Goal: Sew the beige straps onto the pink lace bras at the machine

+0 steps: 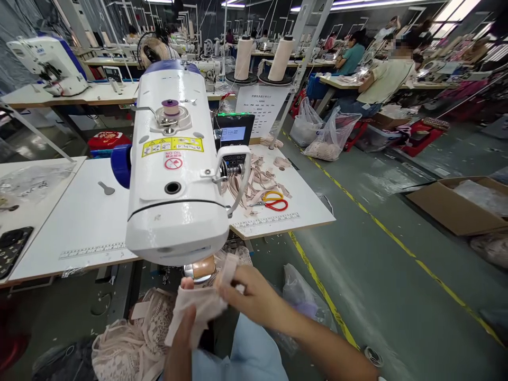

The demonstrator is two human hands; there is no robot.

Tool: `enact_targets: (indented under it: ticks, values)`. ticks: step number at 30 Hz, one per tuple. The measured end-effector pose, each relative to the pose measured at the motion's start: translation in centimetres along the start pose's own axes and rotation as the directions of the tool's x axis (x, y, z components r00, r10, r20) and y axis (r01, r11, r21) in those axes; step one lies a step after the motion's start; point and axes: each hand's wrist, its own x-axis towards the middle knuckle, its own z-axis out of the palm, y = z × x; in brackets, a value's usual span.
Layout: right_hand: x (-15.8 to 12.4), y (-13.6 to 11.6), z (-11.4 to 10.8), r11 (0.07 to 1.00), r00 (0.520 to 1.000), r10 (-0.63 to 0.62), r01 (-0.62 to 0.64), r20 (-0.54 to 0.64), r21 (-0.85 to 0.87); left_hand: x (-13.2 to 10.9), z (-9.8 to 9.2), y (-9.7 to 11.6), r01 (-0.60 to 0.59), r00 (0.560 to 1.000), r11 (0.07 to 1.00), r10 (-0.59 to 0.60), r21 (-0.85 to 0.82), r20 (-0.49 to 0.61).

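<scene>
Just below the head of a white sewing machine (178, 174), my left hand (184, 325) grips a pale pink fabric piece (200, 307), which looks like part of a bra. My right hand (250, 296) pinches a light strap-like band (229, 270) at the upper right of that piece. Both hands are slightly blurred, and some fingers are hidden by the cloth. To the left of my left hand lies a heap of beige lace bras (133, 338). More pale lace shows beneath the machine head, behind my hands.
Red and yellow scissors (275, 203) rest beside a pile of beige straps (254, 177) on the white table (305, 206). A phone (15, 248) lies at the left edge. Thread cones (243, 58) stand behind. Plastic bags (325, 137) and people at machines are to the right.
</scene>
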Motion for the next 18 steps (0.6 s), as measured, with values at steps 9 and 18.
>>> enact_targets:
  ticks: [9, 18]
  values:
    - [4.0, 4.4, 1.9, 0.914, 0.912, 0.286, -0.168, -0.294, 0.370, 3.8, -1.5, 0.2, -0.338, 0.919, 0.459, 0.351, 0.822, 0.182]
    - [6.5, 5.2, 0.2, 0.999, 0.916, 0.027, -0.016, -0.401, 0.031, 4.0, -2.1, 1.0, -0.269, 0.962, 0.466, 0.177, 0.843, 0.209]
